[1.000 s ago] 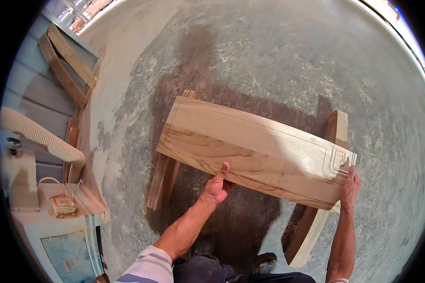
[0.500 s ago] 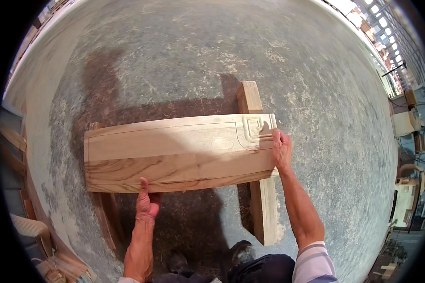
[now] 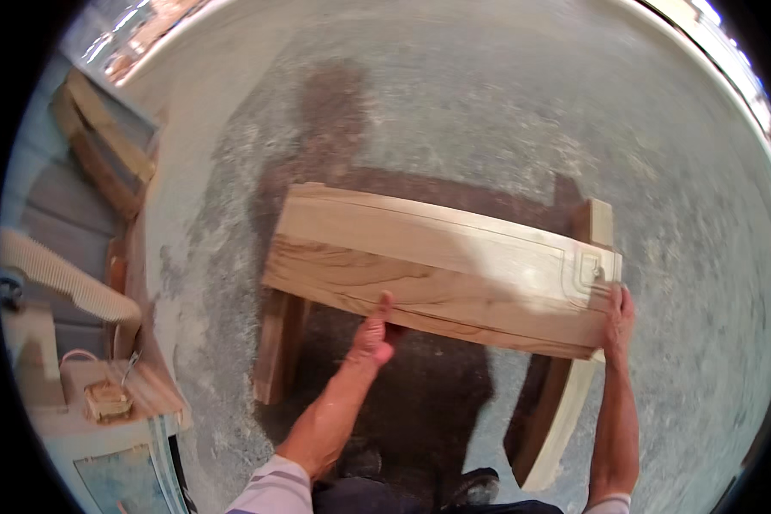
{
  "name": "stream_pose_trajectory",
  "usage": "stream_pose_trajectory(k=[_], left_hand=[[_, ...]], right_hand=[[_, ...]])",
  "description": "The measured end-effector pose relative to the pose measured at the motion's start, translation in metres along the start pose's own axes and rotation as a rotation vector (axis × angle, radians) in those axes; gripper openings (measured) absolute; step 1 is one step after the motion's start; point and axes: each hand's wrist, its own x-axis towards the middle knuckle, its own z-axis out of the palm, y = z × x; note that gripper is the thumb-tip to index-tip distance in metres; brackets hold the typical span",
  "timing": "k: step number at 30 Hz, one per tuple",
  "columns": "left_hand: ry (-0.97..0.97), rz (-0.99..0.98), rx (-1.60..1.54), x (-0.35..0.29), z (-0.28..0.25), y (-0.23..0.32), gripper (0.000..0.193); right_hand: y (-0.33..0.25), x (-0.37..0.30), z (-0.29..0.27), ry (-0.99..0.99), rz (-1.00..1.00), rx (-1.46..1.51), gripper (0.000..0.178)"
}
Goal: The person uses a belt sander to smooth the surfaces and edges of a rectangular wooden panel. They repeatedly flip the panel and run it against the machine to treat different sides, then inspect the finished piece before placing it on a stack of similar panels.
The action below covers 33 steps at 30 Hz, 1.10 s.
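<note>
Nearest, at btm: dk trousers [image 3: 360,497], a dk shoe [image 3: 479,487] & a striped sleeve [image 3: 274,487] on the L arm. L hand [image 3: 375,341] grips the near long edge of the wooden board [image 3: 419,270], thumb up on the top face, other fingers tucked below & mostly hidden. R hand [image 3: 618,321] holds the R end, fingers against the edge just beside the carved corner [image 3: 591,267], covering a bit of it; can't make out the R thumb. Board spans crosswise over 2 timber beams, R end nearer the person than the L, w/ darker grain along its near L part. It blocks the mid parts of both: L beam [image 3: 278,351] shows on the near side, R beam [image 3: 556,420] pokes out near & far. Can't tell if board touches them, contact's hidden. Dk shadow [image 3: 334,111] falls on the concrete floor [image 3: 488,111] beyond the board & b/w the beams. Off to the L, well apart: a cabinet w/ dusty surface [image 3: 75,375] carrying a small wood block [image 3: 108,401]; a ribbed hose [image 3: 73,276] above it hides part of the grey wall [image 3: 60,201]. Further up, 2 curved wood pcs [image 3: 103,163] lean there; bright blurred clutter [image 3: 150,38] at far top L.
</note>
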Motion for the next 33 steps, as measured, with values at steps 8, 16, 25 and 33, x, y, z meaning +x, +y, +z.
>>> stream_pose_trajectory(k=[8,16,25,33], left_hand=[[-0.033,-0.028,0.019,0.002,0.006,0.005,0.041],[-0.16,-0.009,-0.028,0.001,0.01,0.007,0.047],[-0.165,0.0,-0.026,-0.007,0.004,0.01,0.052],[-0.168,-0.012,-0.029,-0.023,0.018,0.003,0.057]], right_hand=[[0.037,-0.105,-0.025,0.092,0.059,0.012,0.07],[0.024,-0.187,0.001,0.02,0.09,-0.502,0.091],[0.023,-0.204,0.002,0.134,0.186,-0.411,0.078],[0.047,-0.192,-0.02,0.256,0.148,-0.457,0.075]])
